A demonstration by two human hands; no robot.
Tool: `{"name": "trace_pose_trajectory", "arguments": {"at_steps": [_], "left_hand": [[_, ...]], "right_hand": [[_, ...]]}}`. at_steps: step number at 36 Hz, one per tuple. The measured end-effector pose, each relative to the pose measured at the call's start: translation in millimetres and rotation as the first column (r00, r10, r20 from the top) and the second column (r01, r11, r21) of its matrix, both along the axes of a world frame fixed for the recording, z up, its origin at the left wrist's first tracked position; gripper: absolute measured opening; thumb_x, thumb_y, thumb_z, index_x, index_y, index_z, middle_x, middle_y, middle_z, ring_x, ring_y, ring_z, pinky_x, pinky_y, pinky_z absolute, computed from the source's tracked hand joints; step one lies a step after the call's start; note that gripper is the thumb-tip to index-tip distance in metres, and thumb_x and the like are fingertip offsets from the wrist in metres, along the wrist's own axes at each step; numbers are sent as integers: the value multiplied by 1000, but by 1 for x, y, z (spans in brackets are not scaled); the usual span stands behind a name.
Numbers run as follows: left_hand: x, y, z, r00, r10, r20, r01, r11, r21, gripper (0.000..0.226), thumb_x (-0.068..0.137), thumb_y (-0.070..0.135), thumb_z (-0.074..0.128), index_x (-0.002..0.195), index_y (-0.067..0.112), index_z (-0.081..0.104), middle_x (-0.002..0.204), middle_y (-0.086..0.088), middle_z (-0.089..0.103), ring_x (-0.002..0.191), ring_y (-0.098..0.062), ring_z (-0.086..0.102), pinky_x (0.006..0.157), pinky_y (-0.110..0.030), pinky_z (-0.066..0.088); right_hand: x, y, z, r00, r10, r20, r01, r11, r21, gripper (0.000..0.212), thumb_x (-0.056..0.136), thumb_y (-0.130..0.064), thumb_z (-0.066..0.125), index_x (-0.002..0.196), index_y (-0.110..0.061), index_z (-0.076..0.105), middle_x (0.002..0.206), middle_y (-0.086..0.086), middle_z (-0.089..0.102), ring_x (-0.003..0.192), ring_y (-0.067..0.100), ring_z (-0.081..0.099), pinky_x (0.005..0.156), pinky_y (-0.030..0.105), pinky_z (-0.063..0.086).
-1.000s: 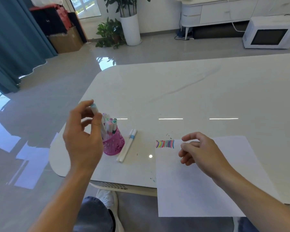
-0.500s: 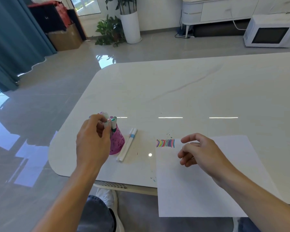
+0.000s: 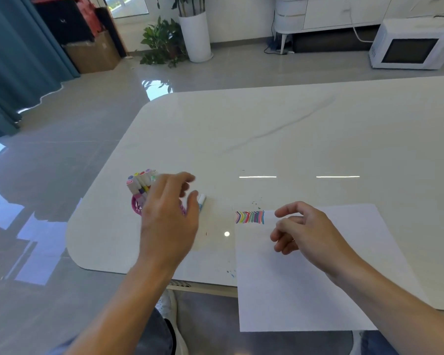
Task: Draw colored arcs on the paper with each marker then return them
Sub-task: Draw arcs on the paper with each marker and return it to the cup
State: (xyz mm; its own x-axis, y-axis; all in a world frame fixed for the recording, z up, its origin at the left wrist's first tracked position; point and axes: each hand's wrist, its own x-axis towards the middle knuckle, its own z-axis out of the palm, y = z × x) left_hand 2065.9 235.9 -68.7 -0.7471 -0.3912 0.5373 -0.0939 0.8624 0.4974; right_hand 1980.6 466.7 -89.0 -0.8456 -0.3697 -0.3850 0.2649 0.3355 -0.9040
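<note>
Paper point(image 3: 318, 290) overhangs the table's point(image 3: 267, 137) near edge, colored arcs point(image 3: 249, 217) at its top-left corner; right hand point(image 3: 305, 234) hangs over it, fingers loosely curled, empty, prob. ready to draw; left hand point(image 3: 169, 216), fingers spread, empty, hovers by pink cup point(image 3: 136, 206) of markers point(image 3: 141, 181), just short of a loose marker point(image 3: 202, 201), likely next.

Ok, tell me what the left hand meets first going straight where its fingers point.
Probably the white marker lying beside the pink cup, just past the left hand; depth is unclear.

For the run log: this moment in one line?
left hand: open, over loose marker by pink cup | right hand: empty, over paper | arcs: paper corner
</note>
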Motion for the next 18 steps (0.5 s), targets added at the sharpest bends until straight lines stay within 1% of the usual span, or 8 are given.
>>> {"name": "trace_pose_trajectory", "arguments": {"at_steps": [3, 5, 6, 8, 10, 12, 15, 18], "left_hand": [[-3, 10, -13, 978, -60, 199, 47, 997, 67, 26, 91, 13, 68, 114, 23, 63, 103, 13, 56, 88, -1, 56, 77, -15, 47], [-4, 12, -26, 938, -62, 342, 52, 998, 36, 30, 93, 16, 65, 122, 20, 61, 114, 9, 55, 99, -7, 57, 85, -18, 46], [-5, 12, -32, 916, -51, 398, 52, 999, 6, 33, 94, 16, 63, 127, 18, 59, 120, 6, 54, 108, -12, 55, 88, -18, 42], [-8, 12, -40, 879, -22, 476, 54, 997, -55, 37, 96, 16, 60, 132, 13, 55, 127, 0, 51, 117, -18, 51, 90, -20, 38], [-11, 11, -45, 850, 15, 526, 41, 995, -95, 36, 97, 13, 56, 133, 9, 53, 126, -4, 50, 114, -21, 50, 88, -26, 45], [-14, 9, -49, 826, 61, 561, 18, 991, -135, 35, 97, 10, 53, 132, 7, 52, 123, -5, 50, 109, -22, 49, 83, -30, 50], [-17, 7, -53, 807, 114, 580, -1, 981, -193, 40, 94, 5, 53, 134, 9, 50, 120, -4, 50, 105, -20, 47, 77, -28, 49], [-20, 7, -56, 804, 117, 582, 0, 980, -197, 45, 94, 3, 54, 138, 10, 48, 118, -5, 51, 104, -21, 48, 78, -28, 48]], "right_hand": [[0, 0, -2, 1000, 12, -11, -12, 1000, 18, 18, 95, -3, 56, 108, -14, 62, 76, 7, 78, 61, 18, 72, 65, 34, 57], [-1, 1, -4, 1000, 19, -9, -19, 999, 33, 17, 95, -3, 57, 108, -14, 62, 76, 6, 78, 61, 18, 72, 64, 32, 56], [-1, 1, -5, 1000, 19, -6, -19, 999, 37, 17, 95, -3, 57, 108, -14, 62, 76, 6, 78, 61, 18, 71, 64, 32, 56], [-3, 3, -8, 1000, 17, -2, -17, 999, 50, 17, 95, -3, 57, 107, -13, 62, 74, 6, 77, 60, 17, 70, 62, 30, 56], [-4, 6, -10, 1000, 14, -4, -14, 998, 69, 16, 95, -2, 57, 106, -13, 62, 72, 4, 77, 59, 17, 69, 60, 29, 56], [-5, 8, -13, 1000, 14, -9, -13, 996, 90, 16, 95, -2, 57, 106, -13, 62, 72, 4, 76, 58, 16, 69, 60, 29, 56], [-7, 11, -17, 1000, 20, -12, -18, 993, 117, 16, 95, -4, 57, 105, -15, 62, 74, 4, 77, 60, 16, 70, 63, 31, 56], [-9, 12, -21, 1000, 24, -12, -22, 991, 133, 14, 95, -6, 57, 104, -16, 62, 75, 3, 77, 59, 16, 70, 63, 31, 56]]}}
